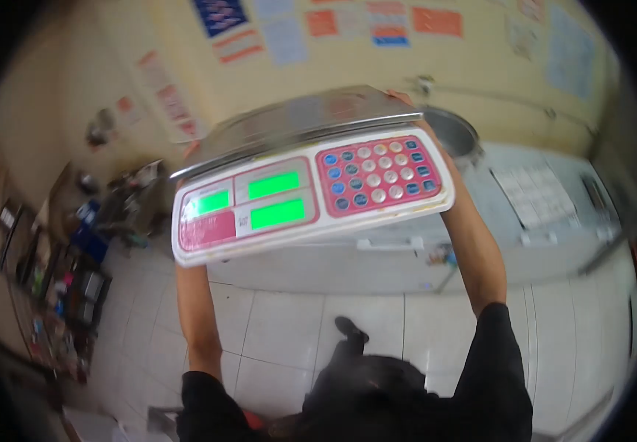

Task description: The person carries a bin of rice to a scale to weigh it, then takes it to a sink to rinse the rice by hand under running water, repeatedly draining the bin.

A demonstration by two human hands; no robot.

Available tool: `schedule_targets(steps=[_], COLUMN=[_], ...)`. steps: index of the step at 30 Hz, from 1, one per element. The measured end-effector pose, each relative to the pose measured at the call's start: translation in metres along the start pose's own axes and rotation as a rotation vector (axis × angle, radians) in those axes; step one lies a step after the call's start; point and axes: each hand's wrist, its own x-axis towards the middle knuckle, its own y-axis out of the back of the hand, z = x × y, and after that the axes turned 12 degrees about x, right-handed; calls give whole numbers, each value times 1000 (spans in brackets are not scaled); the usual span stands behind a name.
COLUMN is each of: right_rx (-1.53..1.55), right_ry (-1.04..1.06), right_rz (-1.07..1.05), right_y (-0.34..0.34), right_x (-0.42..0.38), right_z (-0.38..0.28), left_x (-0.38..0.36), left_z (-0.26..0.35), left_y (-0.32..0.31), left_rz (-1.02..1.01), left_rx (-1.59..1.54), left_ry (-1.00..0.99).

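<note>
A white digital weighing scale (pixel 315 210) with a pink keypad panel is held up in front of me, tilted a little. Its green displays are lit, and a flat metal pan (pixel 296 131) sits on top. My left hand (pixel 191 150) supports the scale's left side; just a sliver of it shows past the pan. On the far right side, fingers of my right hand (pixel 401 96) appear behind the pan's edge, gripping the scale. The scale's body hides most of both hands.
Behind the scale stands a long white-topped unit (pixel 495 221) with a metal pot (pixel 451 132) and a printed sheet (pixel 532 195) on it. Cluttered shelves (pixel 53 287) line the left. Papers hang on the wall. Tiled floor (pixel 281 324) lies below.
</note>
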Motion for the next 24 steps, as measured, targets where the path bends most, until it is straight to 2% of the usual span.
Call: schedule_targets(steps=[2, 5, 7, 8, 9, 10, 11, 13, 15, 16, 19, 22, 24], right_rx=[-529, 205, 218, -18, 110, -2, 133, 232, -249, -242, -110, 17, 136], right_ry=[324, -230, -102, -128, -162, -97, -122, -201, -231, -278, -305, -291, -307], right_rz=[-4, 360, 498, 579, 636, 784, 857, 1016, 1073, 1061, 1052, 986, 925], right_y=[57, 105, 150, 168, 204, 243, 284, 306, 276, 284, 291, 330, 369], right_x=[-15, -56, -94, -113, -140, -172, -205, -247, -232, -209, -188, -149, -119], right_z=[16, 30, 61, 69, 86, 109, 127, 152, 170, 172, 195, 228, 241], left_x=[10, 13, 6, -2, -18, -26, -31, -38, -34, -22, 15, 45, 52], left_z=[-45, -127, -197, -234, -304, -328, -352, -384, -435, -463, -468, -493, -551], left_y=[-26, -63, -86, -97, -94, -107, -121, -129, -120, -124, -113, -104, -97], left_rz=[-78, -112, -84, -72, -58, -120, -185, -230, -373, -430, -549, -450, -440], left_rx=[-175, -357, -197, -67, 274, 89, -98, -128, -251, -335, -361, -375, -315], left_ry=[177, 513, 668, 739, 627, 773, 898, 1081, 1227, 1286, 1247, 1278, 1276])
